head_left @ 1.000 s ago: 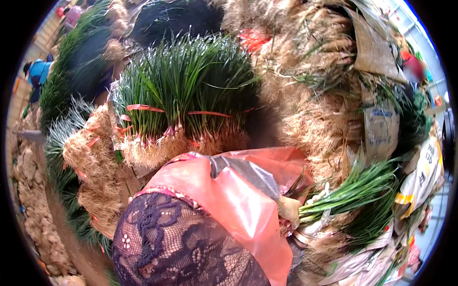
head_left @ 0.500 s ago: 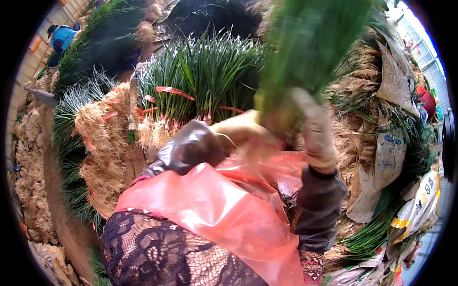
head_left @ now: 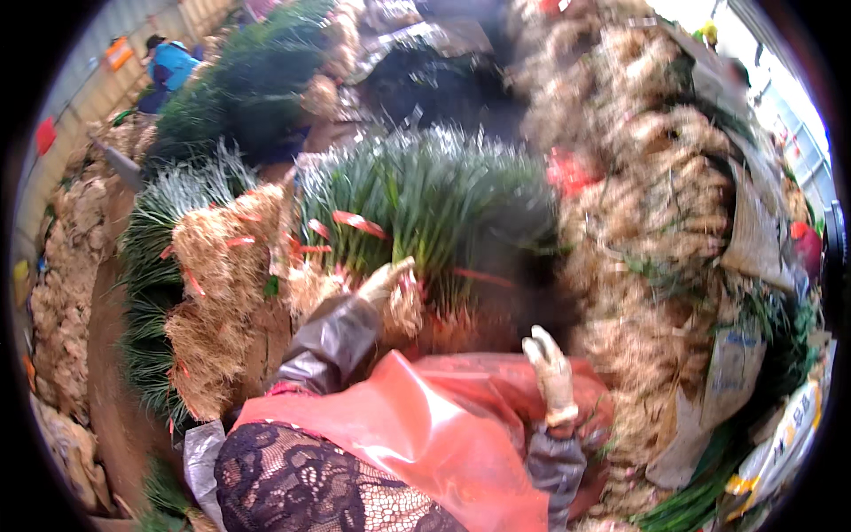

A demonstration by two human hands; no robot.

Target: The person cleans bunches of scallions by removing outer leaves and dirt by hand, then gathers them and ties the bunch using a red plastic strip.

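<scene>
My left hand [head_left: 381, 281], in a pale glove, is at the root end of a bunch of green onions [head_left: 409, 232], its fingers against the lower stems and apparently gripping them. That bunch stands upright at the front of a row of green onions, several tied with red bands; its pale roots [head_left: 406, 312] hang beside the glove. My right hand [head_left: 549, 371], also gloved, is raised to the right, above the red plastic apron [head_left: 390, 399] over my lap. Its fingers are stretched out, with nothing in them.
Bundles with tan roots outward [head_left: 217, 310] are stacked at left. A big pile of root ends [head_left: 651, 266] rises on the right, with sacks [head_left: 734, 377] beyond. Black plastic sheeting [head_left: 434, 84] lies behind the row. A person in blue [head_left: 173, 66] is far left.
The green onion bunch that both hands held up at right is out of the right hand. My left hand has moved left to the standing row; the right has dropped lower and opened.
</scene>
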